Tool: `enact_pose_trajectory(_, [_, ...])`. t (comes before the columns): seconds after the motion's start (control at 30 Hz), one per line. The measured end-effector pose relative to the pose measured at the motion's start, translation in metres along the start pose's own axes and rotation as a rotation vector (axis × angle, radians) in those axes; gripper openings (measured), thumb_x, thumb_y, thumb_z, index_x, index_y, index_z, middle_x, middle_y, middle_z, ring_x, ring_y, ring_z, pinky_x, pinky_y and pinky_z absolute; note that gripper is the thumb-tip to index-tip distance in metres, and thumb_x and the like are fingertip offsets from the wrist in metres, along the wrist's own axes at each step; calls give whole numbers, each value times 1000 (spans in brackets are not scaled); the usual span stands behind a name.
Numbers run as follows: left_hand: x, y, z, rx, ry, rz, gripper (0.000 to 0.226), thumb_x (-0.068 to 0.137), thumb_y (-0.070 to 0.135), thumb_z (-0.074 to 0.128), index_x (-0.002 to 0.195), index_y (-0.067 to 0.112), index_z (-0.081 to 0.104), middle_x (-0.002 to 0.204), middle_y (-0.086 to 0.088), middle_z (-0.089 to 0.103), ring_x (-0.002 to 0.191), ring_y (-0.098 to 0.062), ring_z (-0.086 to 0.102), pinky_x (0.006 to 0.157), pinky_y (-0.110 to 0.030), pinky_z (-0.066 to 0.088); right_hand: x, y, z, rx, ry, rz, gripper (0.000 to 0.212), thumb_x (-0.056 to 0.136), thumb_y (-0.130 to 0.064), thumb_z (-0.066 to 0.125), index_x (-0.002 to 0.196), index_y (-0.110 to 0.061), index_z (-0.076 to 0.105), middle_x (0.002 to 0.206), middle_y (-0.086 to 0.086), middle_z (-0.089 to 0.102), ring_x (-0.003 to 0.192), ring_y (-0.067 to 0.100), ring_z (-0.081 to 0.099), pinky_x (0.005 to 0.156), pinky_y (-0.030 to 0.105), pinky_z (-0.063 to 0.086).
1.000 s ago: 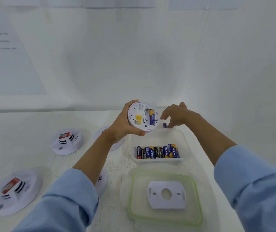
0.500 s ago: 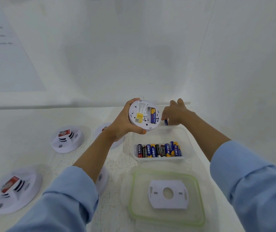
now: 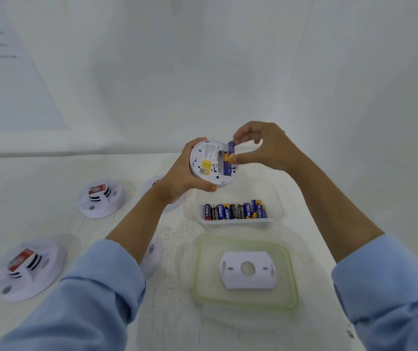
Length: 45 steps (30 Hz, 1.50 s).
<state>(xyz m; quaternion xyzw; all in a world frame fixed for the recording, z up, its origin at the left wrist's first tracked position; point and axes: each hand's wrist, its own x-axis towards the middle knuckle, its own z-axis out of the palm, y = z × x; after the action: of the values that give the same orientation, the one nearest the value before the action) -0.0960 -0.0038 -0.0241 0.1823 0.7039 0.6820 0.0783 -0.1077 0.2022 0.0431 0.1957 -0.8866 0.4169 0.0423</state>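
My left hand (image 3: 180,176) grips a round white smoke detector (image 3: 209,164) in the air, its back side facing me. One blue and yellow battery (image 3: 226,167) sits in its open compartment. My right hand (image 3: 266,149) pinches a second blue battery (image 3: 230,149) between thumb and fingers, right at the compartment's upper edge. Below them a clear plastic tub (image 3: 276,209) holds a row of several batteries (image 3: 235,211).
A green-rimmed clear lid (image 3: 203,274) lies near me with a white mounting plate (image 3: 248,269) on it. Two smoke detectors (image 3: 101,198) (image 3: 24,268) lie at the left, two more partly hidden behind my left arm. A white wall rises just behind the table.
My right hand has lifted from the back of the tub with a battery and brought it up to the detector's compartment. My left hand has raised the detector slightly.
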Motion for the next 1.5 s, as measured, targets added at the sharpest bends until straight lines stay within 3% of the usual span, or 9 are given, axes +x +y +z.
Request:
enact_pose_trajectory(0.13, [-11, 2, 5, -49, -10, 13, 99, 48, -14, 72, 130, 26, 32, 122, 0, 49, 107, -14, 56, 73, -27, 55, -22, -12, 14, -114, -71, -48, 42, 59, -31, 85, 97, -27, 67, 83, -25, 56, 85, -18, 49, 101, 37, 28])
enact_pose_trajectory(0.23, [-19, 4, 7, -64, -19, 18, 99, 48, -14, 72, 130, 26, 32, 124, -3, 48, 109, -17, 55, 76, -29, 55, -34, -16, 22, -213, -23, -56, 39, 69, -34, 78, 106, -28, 67, 94, -9, 48, 98, 10, 33, 77, 22, 19])
enact_pose_trajectory(0.4, [-35, 6, 9, -78, -51, 13, 104, 41, -10, 77, 128, 27, 34, 122, -2, 50, 108, -17, 56, 78, -34, 55, -44, -18, 26, -218, -62, -116, 28, 68, -36, 78, 93, -25, 71, 116, -14, 50, 103, 4, 33, 82, 21, 13])
enact_pose_trajectory(0.5, [-44, 8, 12, -79, -55, 16, 98, 46, -16, 70, 127, 26, 34, 119, 0, 50, 104, -13, 57, 74, -30, 56, -48, -19, 25, -31, -90, -46, 27, 65, -24, 82, 90, -21, 72, 123, -5, 52, 112, 9, 44, 99, 29, 27])
enact_pose_trajectory(0.63, [-53, 10, 14, -87, -53, 19, 98, 47, -17, 69, 130, 22, 33, 119, 0, 51, 103, -11, 58, 73, -29, 56, -56, -27, 28, 156, -139, 4, 27, 62, -4, 83, 84, -11, 69, 108, 11, 66, 92, 28, 65, 85, 43, 54])
enact_pose_trajectory(0.9, [-79, 13, 22, -71, -36, 15, 97, 46, -15, 70, 128, 24, 34, 117, 2, 50, 102, -11, 57, 68, -25, 55, -69, -34, 36, 182, -165, 66, 33, 59, -5, 85, 77, -23, 64, 96, 21, 69, 76, 31, 67, 76, 53, 51])
enact_pose_trajectory(1.17, [-117, 8, 31, 25, -34, -23, 107, 44, -3, 79, 135, 23, 31, 127, 1, 48, 115, -13, 51, 79, -25, 54, -106, -21, 24, 352, -221, 142, 39, 77, -3, 70, 112, -19, 59, 112, 1, 63, 96, 14, 65, 86, 27, 52])
enact_pose_trajectory(1.3, [-139, 3, 37, 6, -44, -69, 106, 43, 0, 81, 134, 26, 32, 131, -1, 48, 118, -15, 51, 82, -26, 53, -133, -10, 19, 71, -321, 193, 39, 71, -2, 75, 107, -12, 62, 96, 0, 62, 76, 9, 56, 69, 11, 46])
enact_pose_trajectory(1.5, [-155, 2, 46, 6, -26, -87, 101, 49, -9, 72, 133, 27, 29, 130, 2, 46, 118, -13, 49, 78, -25, 54, -152, -5, 49, -473, -554, 206, 69, 69, -29, 79, 129, -14, 48, 119, -2, 47, 107, 16, 46, 87, 22, 37])
